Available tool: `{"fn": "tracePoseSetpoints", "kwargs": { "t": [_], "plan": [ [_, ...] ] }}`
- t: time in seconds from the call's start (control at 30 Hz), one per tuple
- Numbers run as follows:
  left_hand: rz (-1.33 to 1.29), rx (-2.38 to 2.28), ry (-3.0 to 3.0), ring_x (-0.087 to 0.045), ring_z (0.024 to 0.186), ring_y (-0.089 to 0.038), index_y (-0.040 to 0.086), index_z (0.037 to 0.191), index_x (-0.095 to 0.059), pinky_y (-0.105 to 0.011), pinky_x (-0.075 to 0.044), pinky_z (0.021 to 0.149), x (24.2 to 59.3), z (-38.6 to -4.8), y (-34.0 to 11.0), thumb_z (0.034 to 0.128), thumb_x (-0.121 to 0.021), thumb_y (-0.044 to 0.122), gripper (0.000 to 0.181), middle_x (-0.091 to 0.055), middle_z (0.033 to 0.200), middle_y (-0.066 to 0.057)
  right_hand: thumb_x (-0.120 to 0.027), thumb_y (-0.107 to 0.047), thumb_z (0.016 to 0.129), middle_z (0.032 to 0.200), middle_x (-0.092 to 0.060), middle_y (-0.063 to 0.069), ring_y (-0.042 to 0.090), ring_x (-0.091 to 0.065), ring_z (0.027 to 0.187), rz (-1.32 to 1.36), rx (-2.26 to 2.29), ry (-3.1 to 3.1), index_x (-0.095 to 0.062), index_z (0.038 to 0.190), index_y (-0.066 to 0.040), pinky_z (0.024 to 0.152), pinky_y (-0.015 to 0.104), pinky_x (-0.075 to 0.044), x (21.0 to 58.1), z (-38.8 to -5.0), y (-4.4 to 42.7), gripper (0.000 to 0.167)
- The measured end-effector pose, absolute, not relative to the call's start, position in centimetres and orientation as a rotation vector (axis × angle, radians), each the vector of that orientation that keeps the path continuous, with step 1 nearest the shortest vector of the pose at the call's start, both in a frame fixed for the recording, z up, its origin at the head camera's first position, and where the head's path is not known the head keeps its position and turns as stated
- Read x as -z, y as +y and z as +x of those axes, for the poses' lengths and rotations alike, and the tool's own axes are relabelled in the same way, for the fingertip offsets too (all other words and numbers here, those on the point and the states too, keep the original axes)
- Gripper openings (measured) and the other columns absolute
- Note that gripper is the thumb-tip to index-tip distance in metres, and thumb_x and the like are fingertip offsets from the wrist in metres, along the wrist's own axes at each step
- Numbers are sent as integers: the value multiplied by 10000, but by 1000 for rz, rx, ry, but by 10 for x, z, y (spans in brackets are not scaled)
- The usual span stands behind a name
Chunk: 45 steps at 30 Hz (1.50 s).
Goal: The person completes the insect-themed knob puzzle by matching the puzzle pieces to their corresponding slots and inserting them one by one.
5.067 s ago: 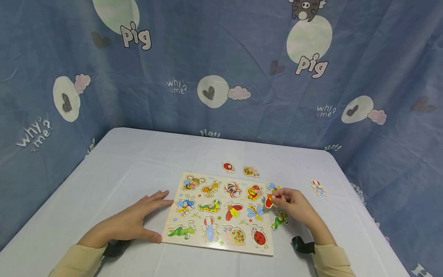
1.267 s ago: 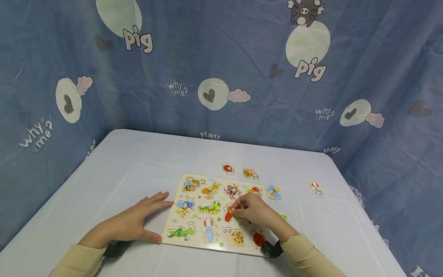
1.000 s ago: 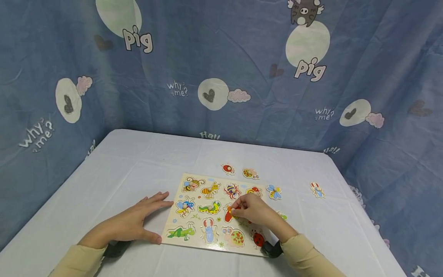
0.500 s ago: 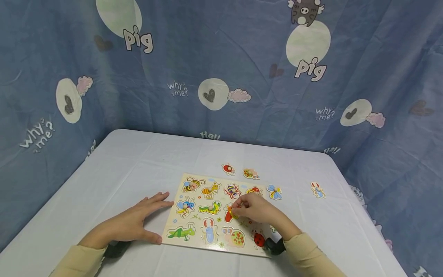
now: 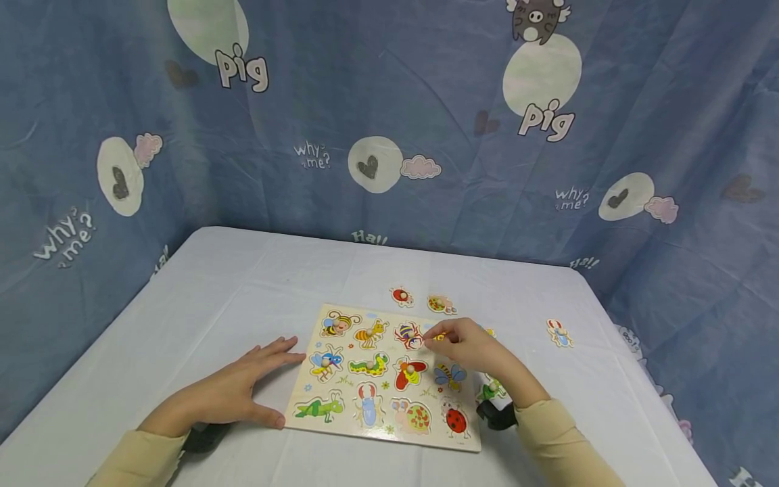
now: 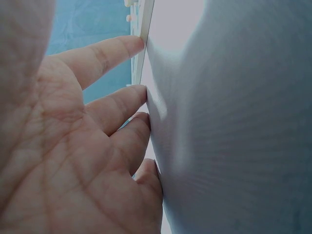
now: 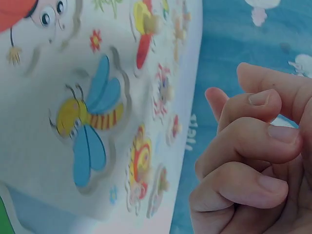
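While the left hand (image 5: 228, 389) spreads beside the puzzle board (image 5: 343, 427), lower left, the empty, loosely curled right hand (image 5: 467, 343), near centre, should avoid nudging the spider piece (image 5: 406, 333).

My pale insect board (image 5: 385, 385) lies flat, partly filled. The yellow, red-winged piece (image 5: 410, 373) sits knob-up in its middle row.

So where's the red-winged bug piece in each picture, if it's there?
Head: the red-winged bug piece sits on the puzzle board, middle row, third from left.
Left wrist: can't see it; the puzzle board shows edge-on near the top.
Right wrist: near the top edge, just left of centre.
Shared by head and right wrist: the blue-winged bee picture beside it.
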State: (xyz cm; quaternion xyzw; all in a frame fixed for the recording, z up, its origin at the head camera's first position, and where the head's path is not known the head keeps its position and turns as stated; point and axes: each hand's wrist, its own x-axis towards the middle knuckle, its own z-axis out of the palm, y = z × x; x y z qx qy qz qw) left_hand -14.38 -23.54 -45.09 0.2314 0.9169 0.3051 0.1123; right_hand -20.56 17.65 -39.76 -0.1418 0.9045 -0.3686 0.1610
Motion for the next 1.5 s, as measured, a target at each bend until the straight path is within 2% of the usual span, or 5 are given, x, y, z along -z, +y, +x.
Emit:
{"fn": "tracePoseSetpoints", "kwargs": {
  "t": [0.27,0.5,0.93,1.37,1.5],
  "plan": [
    [701,-913,2687,-181,1531,-399,284,1479,-455,-674,-109,1200,451,-145,-236,604,-835,633,1015,-259,1650,-79,-646,-380,957,652,-524,17,138,-411,594,-358,1138,2614,-697,1185,-121,532,270,-344,386,-217,204,349],
    [688,-912,2685,-176,1537,-381,298,1474,-457,-653,-107,1200,450,-144,-236,592,-846,622,1017,-257,1652,-61,-632,-415,960,588,-412,-33,139,-365,532,-216,1219,2645,-676,1217,-162,486,265,-323,377,-225,236,363],
    [673,-898,2687,-175,1535,-390,316,1470,-458,-665,-106,1208,450,-143,-235,579,-831,656,1024,-251,1654,-68,-605,-370,985,582,-373,-81,83,-318,501,-47,1321,2604,-584,1329,-56,464,235,-310,383,-234,288,466],
    [696,-910,2683,-179,1533,-395,289,1476,-458,-676,-107,1202,450,-144,-235,590,-828,651,1026,-257,1651,-81,-651,-311,960,568,-388,-65,103,-315,485,-60,1222,2579,-635,1280,-117,454,237,-306,413,-243,298,375],
    [690,-914,2683,-178,1531,-401,286,1475,-460,-674,-108,1201,450,-144,-236,588,-830,651,1028,-258,1650,-77,-666,-299,947,664,-487,-40,117,-380,571,-74,1182,2585,-667,1236,-126,512,243,-346,421,-244,296,337]
  ]
}}
